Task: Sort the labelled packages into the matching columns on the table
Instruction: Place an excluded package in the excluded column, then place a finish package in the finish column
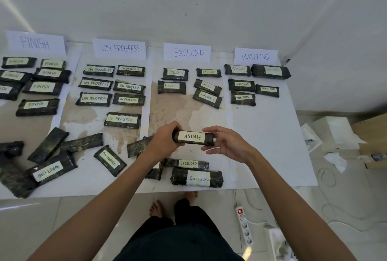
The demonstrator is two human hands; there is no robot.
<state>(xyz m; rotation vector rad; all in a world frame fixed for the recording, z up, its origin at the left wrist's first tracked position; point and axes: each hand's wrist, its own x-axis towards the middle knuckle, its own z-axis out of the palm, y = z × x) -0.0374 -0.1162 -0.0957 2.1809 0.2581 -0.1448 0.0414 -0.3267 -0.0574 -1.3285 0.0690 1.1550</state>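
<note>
A white-covered desk [261, 135] carries four column signs, left to right: FINISH [35, 43], ON PROGRESS [119, 48], EXCLUDED [187, 52], WAITING [255, 56]. Over the desk's near middle, the left hand [165, 138] has its fingers clamped on one end of a dark package [193, 137], long axis left-right, labelled FINISH upside down. The right hand [226, 144] touches the other end, fingers loosely apart. Its column lies far left, nearer the left hand.

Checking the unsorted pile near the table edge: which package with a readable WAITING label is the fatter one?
The WAITING package at the front edge, below the EXCLUDED package. It is thick and rounded; the other WAITING package at front left lies flatter and slanted.
</note>
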